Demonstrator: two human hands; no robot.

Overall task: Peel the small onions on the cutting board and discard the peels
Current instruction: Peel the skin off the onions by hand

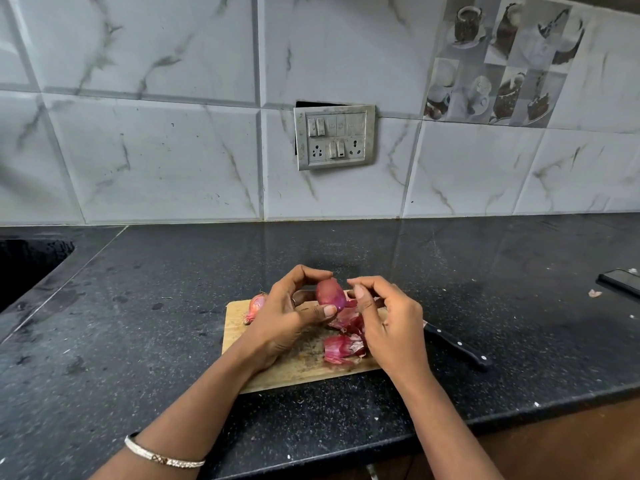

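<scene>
A small red onion point(329, 294) is held up just above the far edge of a wooden cutting board point(298, 367). It is oval, with smooth, glossy pink-purple skin, and a loose flap of darker purple skin hangs off its lower right side. The left hand point(294, 315) grips it, the thumb pressed under its lower end and the curled fingers arched over its top; a ring shows on one finger and a bangle point(162, 457) circles the wrist. The right hand point(393, 325) is just beside the onion's right side, its fingers curled and the thumb close to the fingertips by the hanging flap; whether they actually pinch the skin cannot be told. A second onion point(255, 306), pale pink and still in its papery skin, lies at the board's far left corner, partly hidden by the left hand. Torn peels point(344, 348), crinkled and pink to deep red, lie in a loose pile near the board's right edge, below the hands. A black-handled knife point(457, 344) lies on the black speckled countertop point(138, 341) just beside the board's right edge, its blade end hidden behind the right hand.
</scene>
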